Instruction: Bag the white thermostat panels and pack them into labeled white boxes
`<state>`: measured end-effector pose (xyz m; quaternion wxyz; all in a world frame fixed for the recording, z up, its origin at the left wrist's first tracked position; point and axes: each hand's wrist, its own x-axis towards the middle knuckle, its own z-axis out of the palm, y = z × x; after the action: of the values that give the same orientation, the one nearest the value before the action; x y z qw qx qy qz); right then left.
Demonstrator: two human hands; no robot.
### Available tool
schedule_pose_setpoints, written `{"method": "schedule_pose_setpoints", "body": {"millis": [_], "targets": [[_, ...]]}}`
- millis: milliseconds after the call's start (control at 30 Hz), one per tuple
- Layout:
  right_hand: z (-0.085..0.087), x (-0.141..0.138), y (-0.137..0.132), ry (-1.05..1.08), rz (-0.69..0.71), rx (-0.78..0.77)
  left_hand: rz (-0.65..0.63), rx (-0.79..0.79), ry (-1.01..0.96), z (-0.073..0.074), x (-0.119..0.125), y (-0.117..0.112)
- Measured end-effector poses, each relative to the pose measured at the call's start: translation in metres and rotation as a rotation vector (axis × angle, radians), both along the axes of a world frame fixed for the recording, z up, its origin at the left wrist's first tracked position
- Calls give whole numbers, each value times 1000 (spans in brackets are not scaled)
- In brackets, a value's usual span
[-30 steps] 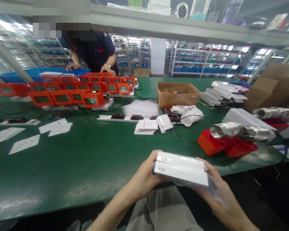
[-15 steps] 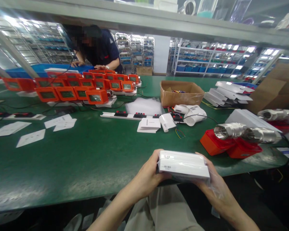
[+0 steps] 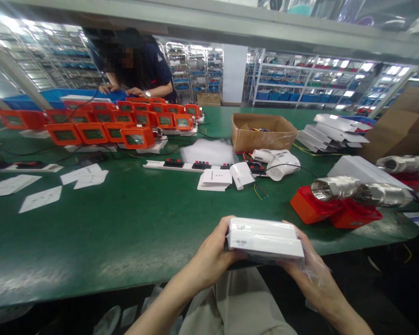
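Note:
Two white boxes [image 3: 265, 238] with small barcode labels lie one against the other inside a clear plastic bag. My left hand [image 3: 218, 249] grips their left end, thumb below and fingers behind. Around the right end is my right hand [image 3: 305, 265], with loose plastic bunched over its fingers and wrist. Both hands hold the bagged boxes just above my lap, at the front edge of the green table [image 3: 143, 232]. The far sides of the boxes and most fingertips are hidden.
Orange-framed units [image 3: 136, 138] stand in rows at the left. A cardboard box [image 3: 263, 132], printed cards [image 3: 214, 179] and a label roll [image 3: 282, 165] lie ahead. Red housings with metal fittings [image 3: 335, 188] are at the right. Across the table a person [image 3: 143, 70] bends over a blue bin.
My hands keep the same hold on the bagged boxes. The view has shifted slightly, and the person across the table has moved their hands a little.

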<state>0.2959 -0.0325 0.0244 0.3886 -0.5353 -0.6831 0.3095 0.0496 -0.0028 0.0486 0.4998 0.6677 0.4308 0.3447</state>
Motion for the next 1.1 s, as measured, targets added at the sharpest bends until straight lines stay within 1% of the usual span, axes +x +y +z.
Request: {"method": "schedule_pose_setpoints", "body": {"millis": [133, 267, 333, 400, 467, 533, 600, 733, 800, 900, 967, 1000, 1100], "targets": [[1, -3, 0, 38, 1, -64, 11, -14, 1, -1, 0, 1], [5, -6, 2, 128, -64, -128, 48, -47, -13, 1, 2, -2], [8, -6, 7, 105, -53, -157, 105, -69, -20, 3, 3, -5], [12, -8, 14, 83, -12, -234, 187, -109, 15, 6, 4, -8], [19, -13, 22, 88, 41, -348, 272, -144, 92, 8, 3, -9], [28, -22, 29, 81, 61, -418, 320, -160, 179, 9, 0, -9], [39, -32, 36, 18, 62, -432, 355, -148, 269, 9, -3, -8], [57, -45, 51, -156, 48, -402, 449, -84, 419, 7, -8, -4], [62, -45, 57, -245, 65, -377, 466, -90, 462, 8, -10, 0], [67, -36, 63, -481, 38, -376, 473, -106, 533, 14, -17, 11], [78, -25, 65, -578, 16, -372, 494, -76, 578, 23, -22, 24], [87, -18, 68, -575, 18, -357, 504, -44, 591, 29, -24, 31], [127, 8, 87, -489, -1, -241, 501, 97, 594, 45, -26, 57]]}}
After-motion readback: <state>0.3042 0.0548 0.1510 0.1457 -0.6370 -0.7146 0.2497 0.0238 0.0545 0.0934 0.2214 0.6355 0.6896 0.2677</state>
